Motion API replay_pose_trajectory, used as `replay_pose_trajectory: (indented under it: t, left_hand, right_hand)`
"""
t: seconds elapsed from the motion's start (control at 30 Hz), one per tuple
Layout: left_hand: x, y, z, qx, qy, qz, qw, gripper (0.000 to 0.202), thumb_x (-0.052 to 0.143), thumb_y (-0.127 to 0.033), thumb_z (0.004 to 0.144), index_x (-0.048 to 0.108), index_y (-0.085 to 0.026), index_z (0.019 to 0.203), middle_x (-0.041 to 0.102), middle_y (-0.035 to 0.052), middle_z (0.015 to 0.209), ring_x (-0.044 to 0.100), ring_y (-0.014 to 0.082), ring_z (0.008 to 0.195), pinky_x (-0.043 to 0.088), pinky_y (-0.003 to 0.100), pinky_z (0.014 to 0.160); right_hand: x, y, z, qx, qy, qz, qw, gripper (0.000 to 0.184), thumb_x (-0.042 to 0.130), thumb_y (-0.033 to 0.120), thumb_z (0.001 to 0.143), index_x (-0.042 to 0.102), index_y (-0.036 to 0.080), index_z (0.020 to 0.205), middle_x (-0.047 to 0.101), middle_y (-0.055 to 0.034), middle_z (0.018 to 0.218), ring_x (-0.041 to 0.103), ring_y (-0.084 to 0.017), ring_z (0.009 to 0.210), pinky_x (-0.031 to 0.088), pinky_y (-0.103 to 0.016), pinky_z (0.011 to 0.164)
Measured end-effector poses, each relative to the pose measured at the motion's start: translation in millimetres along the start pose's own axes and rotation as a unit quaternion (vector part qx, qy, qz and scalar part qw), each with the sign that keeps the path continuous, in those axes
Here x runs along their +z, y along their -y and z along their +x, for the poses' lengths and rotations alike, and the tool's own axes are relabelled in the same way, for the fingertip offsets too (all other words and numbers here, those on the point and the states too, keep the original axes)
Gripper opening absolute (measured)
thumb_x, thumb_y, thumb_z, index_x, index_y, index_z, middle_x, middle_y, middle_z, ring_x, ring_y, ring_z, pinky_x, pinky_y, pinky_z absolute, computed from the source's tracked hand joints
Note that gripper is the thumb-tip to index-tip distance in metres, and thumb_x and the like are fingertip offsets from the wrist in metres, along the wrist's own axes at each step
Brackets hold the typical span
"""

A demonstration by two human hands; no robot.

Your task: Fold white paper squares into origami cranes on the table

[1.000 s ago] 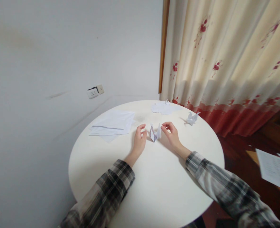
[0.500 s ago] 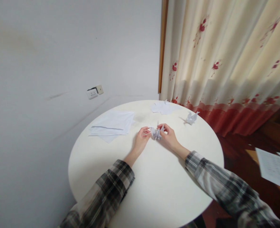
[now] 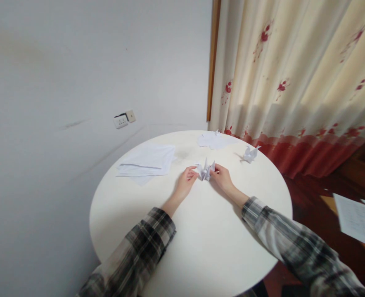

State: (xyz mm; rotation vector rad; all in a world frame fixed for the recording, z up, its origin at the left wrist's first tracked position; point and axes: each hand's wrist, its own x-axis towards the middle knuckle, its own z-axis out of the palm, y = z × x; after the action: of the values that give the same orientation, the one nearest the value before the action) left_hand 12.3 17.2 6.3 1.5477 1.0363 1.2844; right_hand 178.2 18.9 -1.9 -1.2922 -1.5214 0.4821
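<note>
A small folded white paper figure (image 3: 205,170) stands near the middle of the round white table (image 3: 201,247). My left hand (image 3: 186,182) pinches its left side, fingers closed on the paper. My right hand (image 3: 222,178) pinches its right side in the same way. Both forearms, in plaid sleeves, rest on the tabletop. The figure's points stick up between my fingertips.
A stack of white paper sheets (image 3: 148,163) lies at the table's left. More white paper (image 3: 212,140) sits at the far edge, and a finished folded paper crane (image 3: 250,154) at the right. A flowered curtain (image 3: 294,82) hangs behind; printed sheets (image 3: 357,220) lie on the right.
My hands, apart and beside the paper figure a second ago, have closed in and taken hold of it on both sides; the figure now looks spread wider.
</note>
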Motion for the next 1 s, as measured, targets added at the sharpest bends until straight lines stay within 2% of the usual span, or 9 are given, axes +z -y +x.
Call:
replay_pose_trajectory:
  t: [0.13,0.23,0.47,0.57,0.8,1.0]
  left_hand:
    - [0.4,7,3,-0.018,0.015,-0.035,0.999,0.020,0.064,-0.022,0.067,0.057,-0.017,0.086,0.061,0.0011,0.080,0.060,0.0128,0.068,0.044,0.025,0.068]
    - [2.2,8,2,-0.053,0.024,-0.081,0.995,0.025,0.067,-0.026,0.064,0.056,-0.015,0.084,0.062,0.0021,0.079,0.060,0.0137,0.069,0.046,0.028,0.070]
    - [4.9,-9,-8,-0.107,0.036,-0.229,0.967,0.031,0.071,-0.029,0.063,0.053,-0.016,0.085,0.061,0.0016,0.087,0.060,0.0134,0.078,0.048,0.032,0.077]
    - [4.3,-12,-10,-0.118,0.045,-0.239,0.963,0.032,0.071,-0.030,0.063,0.052,-0.017,0.085,0.061,0.0017,0.086,0.061,0.0132,0.078,0.048,0.033,0.077]
    - [2.4,-5,-9,-0.068,0.049,-0.200,0.976,0.033,0.072,-0.031,0.063,0.054,-0.016,0.086,0.060,0.0041,0.095,0.060,0.0132,0.077,0.049,0.030,0.073]
    - [2.3,-4,-5,-0.099,0.040,-0.245,0.964,0.031,0.073,-0.030,0.060,0.055,-0.014,0.081,0.062,0.0023,0.082,0.059,0.0123,0.076,0.048,0.029,0.077]
  right_hand:
    - [-1,8,-3,-0.017,0.014,0.058,0.998,0.014,0.051,0.023,0.073,0.063,0.016,0.071,0.063,-0.0033,0.071,0.055,-0.014,0.064,0.042,-0.026,0.062]
    - [-5,18,-7,-0.043,0.007,0.091,0.995,0.014,0.055,0.026,0.073,0.064,0.016,0.069,0.064,-0.0046,0.072,0.057,-0.016,0.068,0.044,-0.027,0.064]
    - [-10,25,-11,-0.075,-0.006,0.140,0.987,0.011,0.058,0.026,0.074,0.065,0.018,0.073,0.065,-0.0045,0.077,0.059,-0.016,0.075,0.047,-0.027,0.069]
    - [-9,24,-11,-0.066,-0.008,0.153,0.986,0.011,0.059,0.026,0.073,0.066,0.018,0.075,0.066,-0.0046,0.078,0.060,-0.016,0.075,0.048,-0.028,0.070]
    - [-8,30,-11,-0.045,-0.004,0.162,0.986,0.009,0.063,0.026,0.069,0.066,0.018,0.071,0.067,-0.0041,0.076,0.061,-0.016,0.073,0.049,-0.028,0.071]
    - [-8,28,-11,-0.036,0.002,0.177,0.984,0.011,0.062,0.027,0.069,0.067,0.018,0.074,0.068,-0.0052,0.079,0.062,-0.017,0.075,0.050,-0.029,0.073]
